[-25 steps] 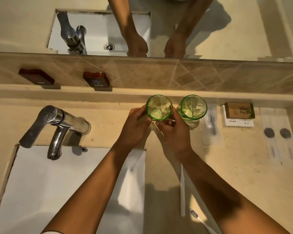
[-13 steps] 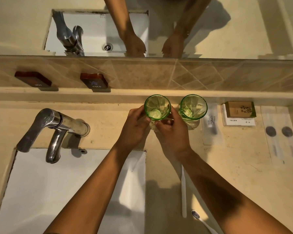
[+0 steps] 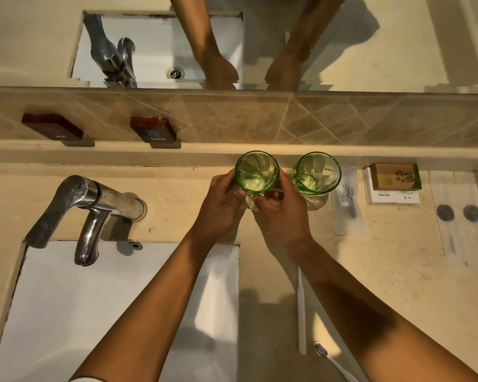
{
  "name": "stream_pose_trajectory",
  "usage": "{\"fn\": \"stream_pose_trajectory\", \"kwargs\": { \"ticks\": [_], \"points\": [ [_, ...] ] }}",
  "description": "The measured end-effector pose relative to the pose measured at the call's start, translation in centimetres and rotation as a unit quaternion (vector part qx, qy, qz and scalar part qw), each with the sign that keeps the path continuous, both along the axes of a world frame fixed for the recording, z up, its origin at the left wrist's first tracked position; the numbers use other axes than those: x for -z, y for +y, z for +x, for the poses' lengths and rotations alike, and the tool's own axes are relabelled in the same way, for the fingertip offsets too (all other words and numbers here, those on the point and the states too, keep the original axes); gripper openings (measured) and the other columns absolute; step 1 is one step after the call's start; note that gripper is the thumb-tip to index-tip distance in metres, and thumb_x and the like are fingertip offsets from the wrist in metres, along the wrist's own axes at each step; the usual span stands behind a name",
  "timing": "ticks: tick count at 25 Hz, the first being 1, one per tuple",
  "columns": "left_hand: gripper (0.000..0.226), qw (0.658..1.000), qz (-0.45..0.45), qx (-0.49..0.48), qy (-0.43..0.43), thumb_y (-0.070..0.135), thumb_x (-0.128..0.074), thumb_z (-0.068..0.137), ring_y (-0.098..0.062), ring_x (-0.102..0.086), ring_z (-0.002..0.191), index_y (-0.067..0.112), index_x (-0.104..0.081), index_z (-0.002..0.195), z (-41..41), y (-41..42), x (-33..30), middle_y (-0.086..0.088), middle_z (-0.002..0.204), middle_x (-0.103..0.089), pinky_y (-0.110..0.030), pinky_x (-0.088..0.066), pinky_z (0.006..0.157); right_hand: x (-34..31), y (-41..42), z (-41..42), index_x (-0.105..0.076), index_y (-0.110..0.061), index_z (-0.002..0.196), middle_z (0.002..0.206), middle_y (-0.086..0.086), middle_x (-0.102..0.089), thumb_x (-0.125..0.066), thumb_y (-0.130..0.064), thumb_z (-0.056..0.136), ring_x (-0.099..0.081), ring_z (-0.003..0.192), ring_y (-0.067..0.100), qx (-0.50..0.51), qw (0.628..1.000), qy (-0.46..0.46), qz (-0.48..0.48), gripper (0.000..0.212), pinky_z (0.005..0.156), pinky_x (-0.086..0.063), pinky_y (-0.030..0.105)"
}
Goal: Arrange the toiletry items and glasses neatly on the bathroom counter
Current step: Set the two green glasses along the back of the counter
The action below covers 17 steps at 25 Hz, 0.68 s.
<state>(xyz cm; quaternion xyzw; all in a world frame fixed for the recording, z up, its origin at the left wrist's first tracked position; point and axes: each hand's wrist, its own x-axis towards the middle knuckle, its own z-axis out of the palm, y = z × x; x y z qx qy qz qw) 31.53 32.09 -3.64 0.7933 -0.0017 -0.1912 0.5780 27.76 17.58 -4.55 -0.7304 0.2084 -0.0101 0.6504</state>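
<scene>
Head view: both hands are gripping one green glass point(image 3: 257, 172).
Left hand point(image 3: 221, 205) and right hand point(image 3: 280, 213) are clasping it, standing upright just left of the second glass point(image 3: 318, 172), on the table point(image 3: 384, 271).

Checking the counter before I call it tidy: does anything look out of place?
Two toothbrushes lie loose near the front edge, at different angles, far from the glasses and packets along the back wall.

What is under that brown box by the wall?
The brown box sits on a white box printed HOTEL. Whatever lies beneath the white one is covered.
</scene>
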Motion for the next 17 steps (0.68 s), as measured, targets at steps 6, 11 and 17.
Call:
{"fn": "stream_pose_trajectory", "kwargs": {
  "ticks": [6,11,17],
  "points": [
    [0.046,1.000,-0.015,-0.004,0.008,0.015,-0.055,0.101,-0.012,-0.054,0.128,0.022,-0.048,0.146,-0.1,-0.1,-0.3,-0.003,0.136,-0.046,-0.042,-0.046,0.112,-0.2,0.1,-0.1,-0.057,-0.033,0.133,0.118,0.008,-0.066,-0.072,-0.019,0.084,-0.070,0.102,0.019,-0.001,1.000,0.018,-0.016,0.053,0.087,-0.061,0.047],
    [0.048,0.996,-0.036,-0.076,0.027,0.006,-0.055,0.100,0.006,-0.061,0.103,0.009,-0.043,0.147,-2.0,-0.2,-0.6,-0.007,0.136,-0.049,-0.011,-0.053,0.086,-2.3,-0.8,-2.4,-0.061,-0.016,0.113,0.089,-0.007,-0.064,-0.059,-0.001,0.085,-0.063,0.078,-0.006,-0.050,0.997,0.011,-0.059,0.032,0.066,-0.047,0.010],
    [0.022,0.989,0.009,-0.084,0.121,0.010,-0.053,0.093,-0.026,-0.071,0.070,0.018,-0.067,0.108,-10.5,-1.0,-0.8,-0.010,0.084,-0.073,-0.052,-0.062,0.072,-3.9,-6.1,-11.7,-0.073,-0.015,0.111,0.103,0.003,-0.073,-0.067,-0.007,0.089,-0.071,0.094,0.019,-0.041,0.977,0.075,-0.196,0.024,0.091,-0.058,0.040]
  ]
}}
